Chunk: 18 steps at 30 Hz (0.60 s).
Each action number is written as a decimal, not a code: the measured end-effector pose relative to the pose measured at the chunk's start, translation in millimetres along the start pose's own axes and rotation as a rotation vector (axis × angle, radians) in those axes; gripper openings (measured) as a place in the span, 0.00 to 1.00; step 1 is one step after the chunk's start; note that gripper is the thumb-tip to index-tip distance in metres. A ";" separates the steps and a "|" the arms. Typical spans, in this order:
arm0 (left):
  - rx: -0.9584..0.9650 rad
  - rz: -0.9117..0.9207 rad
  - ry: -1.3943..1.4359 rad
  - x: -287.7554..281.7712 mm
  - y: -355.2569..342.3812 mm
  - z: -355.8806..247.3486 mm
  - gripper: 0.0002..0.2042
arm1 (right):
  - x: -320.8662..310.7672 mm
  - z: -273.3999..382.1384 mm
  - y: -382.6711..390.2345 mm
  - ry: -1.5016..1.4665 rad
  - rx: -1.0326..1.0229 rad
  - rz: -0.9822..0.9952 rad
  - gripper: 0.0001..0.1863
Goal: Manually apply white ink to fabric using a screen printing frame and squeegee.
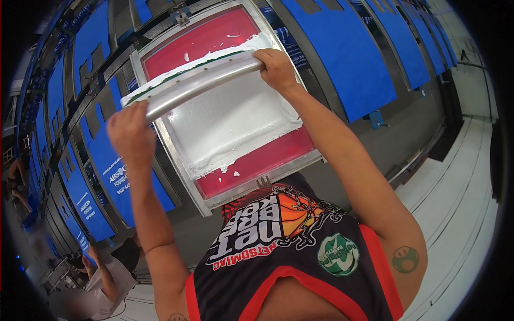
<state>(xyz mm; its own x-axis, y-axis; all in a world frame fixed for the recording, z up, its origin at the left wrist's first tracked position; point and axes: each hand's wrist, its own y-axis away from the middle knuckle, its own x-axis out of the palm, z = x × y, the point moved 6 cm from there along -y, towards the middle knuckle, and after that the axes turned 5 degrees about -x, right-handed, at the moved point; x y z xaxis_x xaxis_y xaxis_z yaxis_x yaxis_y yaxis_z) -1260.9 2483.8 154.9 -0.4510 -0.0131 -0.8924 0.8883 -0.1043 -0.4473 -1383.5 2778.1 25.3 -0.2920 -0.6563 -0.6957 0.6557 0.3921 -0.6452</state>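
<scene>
Both my hands grip a long squeegee [206, 87] with a rounded metal handle and a dark green blade edge. My left hand [131, 128] is closed around its left end; my right hand [277, 69] wraps its right end. The squeegee lies tilted across a screen printing frame [241, 194] with metal sides. Thick white ink [230, 120] covers the mesh on the near side of the squeegee, and more is heaped along its far side. Red mesh [262, 166] shows at the near and far ends, dotted with white smears.
Blue fabric pieces [342, 59] lie in rows on a long dark table [385, 144] to both sides of the frame, some printed in white. A metal clamp [182, 17] sits at the frame's far end. Another person [110, 281] is at lower left, beside the table.
</scene>
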 end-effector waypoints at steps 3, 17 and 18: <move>0.018 -0.080 0.026 47.4 40.5 -6.1 0.16 | 8.5 -4.2 28.0 0.117 0.039 -0.032 0.16; -0.139 0.167 0.355 119.4 1.3 76.2 0.16 | -33.9 36.6 -17.4 0.094 0.015 0.233 0.18; -0.149 0.170 0.351 127.3 -4.1 79.5 0.16 | -26.1 31.0 -27.6 0.141 0.023 0.273 0.18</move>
<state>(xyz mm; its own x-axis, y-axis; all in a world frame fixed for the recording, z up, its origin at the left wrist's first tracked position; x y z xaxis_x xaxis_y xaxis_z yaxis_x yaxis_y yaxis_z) -1328.9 2403.5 47.8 -0.2623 0.3248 -0.9087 0.9621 0.0151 -0.2723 -1372.4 2764.3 71.0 -0.1960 -0.4322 -0.8802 0.7381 0.5259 -0.4226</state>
